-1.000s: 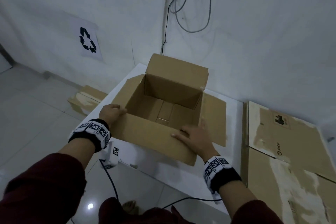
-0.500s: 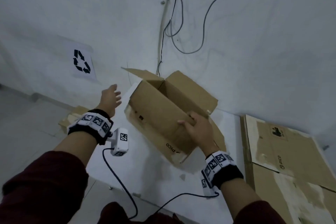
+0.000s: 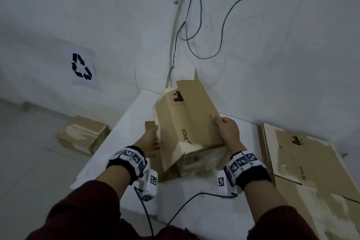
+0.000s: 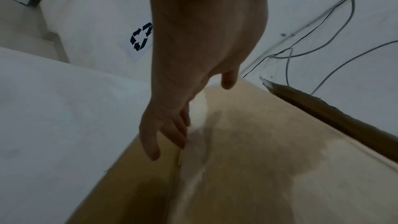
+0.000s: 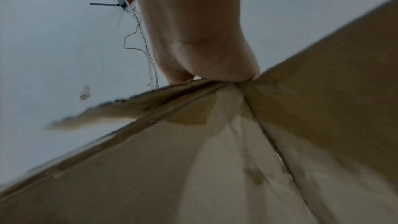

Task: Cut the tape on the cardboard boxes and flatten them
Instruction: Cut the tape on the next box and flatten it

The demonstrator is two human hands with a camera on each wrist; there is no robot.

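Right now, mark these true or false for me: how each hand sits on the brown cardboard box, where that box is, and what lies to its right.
1. The right hand grips the brown cardboard box. True.
2. The box stands upright with its opening facing up. False: it is tipped over, a printed side panel on top.
3. The left hand touches the box's left side with straight fingers. True.
4. The box rests on the floor. False: it is over the white table.
5. Flattened brown cardboard sheets lie to the right. True.

Matt brown cardboard box [image 3: 187,122] with torn, pale rough patches on a smooth white table [image 3: 120,142].
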